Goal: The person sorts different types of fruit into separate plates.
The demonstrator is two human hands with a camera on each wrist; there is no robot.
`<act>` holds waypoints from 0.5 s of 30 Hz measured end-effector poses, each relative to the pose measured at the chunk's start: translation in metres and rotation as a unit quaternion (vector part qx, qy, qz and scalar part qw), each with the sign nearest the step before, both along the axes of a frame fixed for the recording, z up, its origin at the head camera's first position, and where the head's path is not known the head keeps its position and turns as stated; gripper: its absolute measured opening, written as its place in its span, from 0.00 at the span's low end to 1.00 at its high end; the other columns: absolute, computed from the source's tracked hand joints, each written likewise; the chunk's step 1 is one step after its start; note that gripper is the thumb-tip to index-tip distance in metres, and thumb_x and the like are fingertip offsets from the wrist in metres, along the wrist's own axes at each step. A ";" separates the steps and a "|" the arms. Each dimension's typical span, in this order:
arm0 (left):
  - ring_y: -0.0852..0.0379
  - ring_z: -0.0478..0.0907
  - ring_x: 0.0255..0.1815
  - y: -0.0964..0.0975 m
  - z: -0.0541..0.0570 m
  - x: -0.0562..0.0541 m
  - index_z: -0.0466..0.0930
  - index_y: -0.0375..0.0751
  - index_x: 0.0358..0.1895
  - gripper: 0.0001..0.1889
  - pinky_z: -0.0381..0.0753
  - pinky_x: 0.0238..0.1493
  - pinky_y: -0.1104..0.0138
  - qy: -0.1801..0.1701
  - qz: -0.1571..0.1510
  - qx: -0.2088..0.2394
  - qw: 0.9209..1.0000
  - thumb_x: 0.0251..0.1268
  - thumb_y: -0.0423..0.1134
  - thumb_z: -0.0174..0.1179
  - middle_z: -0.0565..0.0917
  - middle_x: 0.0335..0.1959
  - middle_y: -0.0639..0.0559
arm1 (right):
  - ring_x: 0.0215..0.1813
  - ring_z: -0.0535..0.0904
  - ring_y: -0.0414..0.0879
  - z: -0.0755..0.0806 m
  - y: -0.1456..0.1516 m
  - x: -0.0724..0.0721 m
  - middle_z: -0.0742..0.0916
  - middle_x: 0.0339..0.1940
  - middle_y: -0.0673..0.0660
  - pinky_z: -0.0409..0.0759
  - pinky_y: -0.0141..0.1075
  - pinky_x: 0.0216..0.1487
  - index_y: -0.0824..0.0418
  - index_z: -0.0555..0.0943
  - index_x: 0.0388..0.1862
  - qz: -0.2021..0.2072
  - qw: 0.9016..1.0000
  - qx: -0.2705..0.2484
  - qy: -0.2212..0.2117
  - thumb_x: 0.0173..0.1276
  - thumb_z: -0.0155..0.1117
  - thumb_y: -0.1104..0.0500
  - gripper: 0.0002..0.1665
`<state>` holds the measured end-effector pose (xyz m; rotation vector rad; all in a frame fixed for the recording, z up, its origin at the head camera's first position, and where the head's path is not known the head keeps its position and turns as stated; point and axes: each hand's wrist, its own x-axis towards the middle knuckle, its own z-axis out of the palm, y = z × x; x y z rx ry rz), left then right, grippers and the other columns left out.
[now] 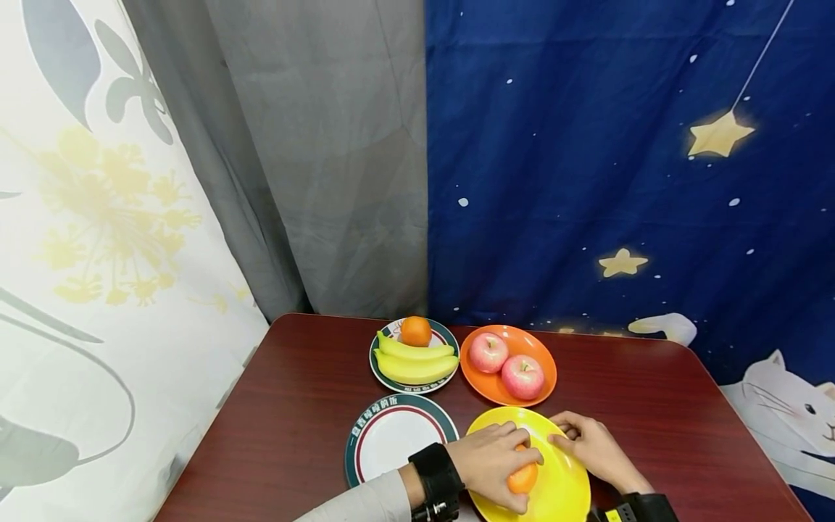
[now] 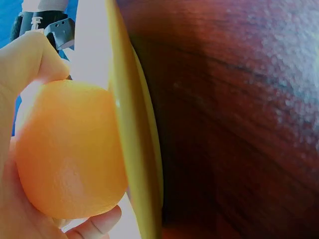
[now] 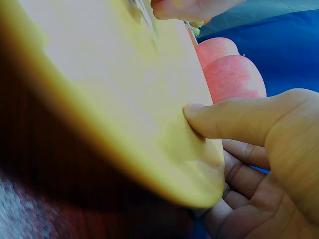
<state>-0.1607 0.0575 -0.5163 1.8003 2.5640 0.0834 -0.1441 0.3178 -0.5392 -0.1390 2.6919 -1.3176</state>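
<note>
My left hand [image 1: 488, 464] grips an orange [image 1: 522, 480] over the yellow plate [image 1: 562, 487], its fingers and thumb curled round the fruit. In the left wrist view the orange [image 2: 72, 149] is right against the face of the plate [image 2: 137, 164], seen nearly edge-on. My right hand [image 1: 596, 451] pinches the plate's right rim. The right wrist view has the thumb [image 3: 234, 118] on the plate's upper face and the other fingers [image 3: 244, 174] beneath its edge.
A white plate with a green rim [image 1: 355, 453] lies left of the yellow one, partly behind the left wrist. Farther back, a similar plate [image 1: 450, 339] holds bananas [image 1: 414, 366] and another orange [image 1: 415, 331]. Beside it an orange plate [image 1: 483, 384] carries two apples [image 1: 522, 376].
</note>
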 end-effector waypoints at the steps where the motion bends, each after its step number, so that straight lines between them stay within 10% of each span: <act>1: 0.68 0.69 0.54 0.000 0.001 0.000 0.81 0.61 0.71 0.32 0.62 0.49 0.81 -0.003 0.001 -0.005 1.000 0.67 0.66 0.68 0.77 0.57 0.63 | 0.34 0.81 0.43 0.000 0.000 0.000 0.89 0.39 0.53 0.83 0.33 0.35 0.68 0.88 0.55 0.000 1.000 0.001 0.001 0.76 0.74 0.62 0.14; 8: 0.64 0.70 0.67 -0.005 0.030 -0.014 0.74 0.64 0.82 0.38 0.64 0.59 0.74 0.046 0.015 0.000 0.999 0.73 0.72 0.59 0.77 0.67 0.62 | 0.34 0.80 0.44 0.001 0.000 0.000 0.89 0.38 0.52 0.81 0.33 0.35 0.67 0.88 0.55 -0.001 1.000 0.004 -0.005 0.77 0.74 0.62 0.13; 15: 0.54 0.72 0.70 -0.029 0.092 -0.068 0.78 0.56 0.78 0.35 0.72 0.65 0.60 0.090 0.081 0.100 0.988 0.73 0.66 0.65 0.79 0.70 0.54 | 0.34 0.79 0.46 0.002 -0.001 -0.001 0.88 0.38 0.52 0.80 0.34 0.35 0.68 0.88 0.56 -0.005 1.000 -0.001 -0.019 0.77 0.74 0.61 0.14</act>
